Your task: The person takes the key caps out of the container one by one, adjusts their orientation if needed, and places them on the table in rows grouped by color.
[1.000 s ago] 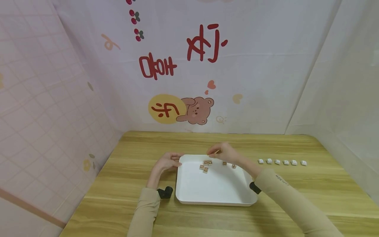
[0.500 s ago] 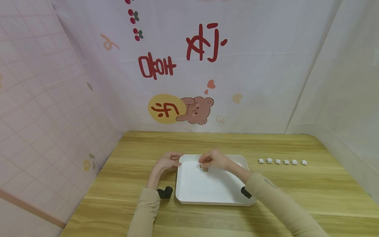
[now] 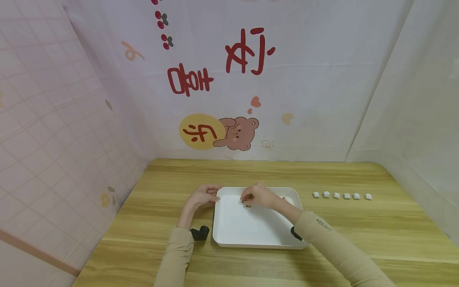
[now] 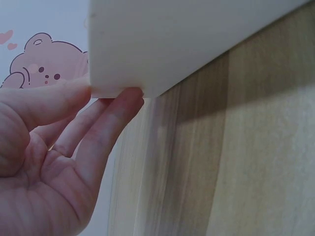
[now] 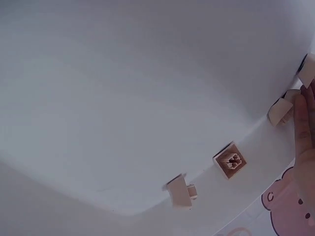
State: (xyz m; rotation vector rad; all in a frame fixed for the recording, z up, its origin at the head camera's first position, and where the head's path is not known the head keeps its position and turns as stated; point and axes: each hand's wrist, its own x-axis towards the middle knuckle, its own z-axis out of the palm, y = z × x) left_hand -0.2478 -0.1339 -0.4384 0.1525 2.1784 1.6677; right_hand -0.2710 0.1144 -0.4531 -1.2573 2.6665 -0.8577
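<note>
A shallow white tray [image 3: 251, 229] stands on the wooden table. At its far left corner my left hand [image 3: 203, 196] grips the tray, with thumb and fingers at the rim; the left wrist view shows the fingers [image 4: 106, 137] curled against the corner. Inside the tray, near its far side, my right hand [image 3: 261, 196] reaches down with bent fingers and pinches a small keycap [image 5: 293, 94], partly hidden by a fingertip. Right beside it lie another keycap [image 5: 279, 112] and a keycap [image 5: 307, 71] at the view's edge. Two more, an upturned keycap [image 5: 230, 160] and a sideways keycap [image 5: 180, 191], lie apart.
Several white keycaps [image 3: 336, 195] stand in a row on the table [image 3: 358, 235], right of the tray. A printed cloth wall [image 3: 305, 99] closes off the back, and pale walls flank both sides.
My right hand has moved left and down from above the tray's far rim to the keycap cluster, covering part of it. My left hand stays at the corner.
</note>
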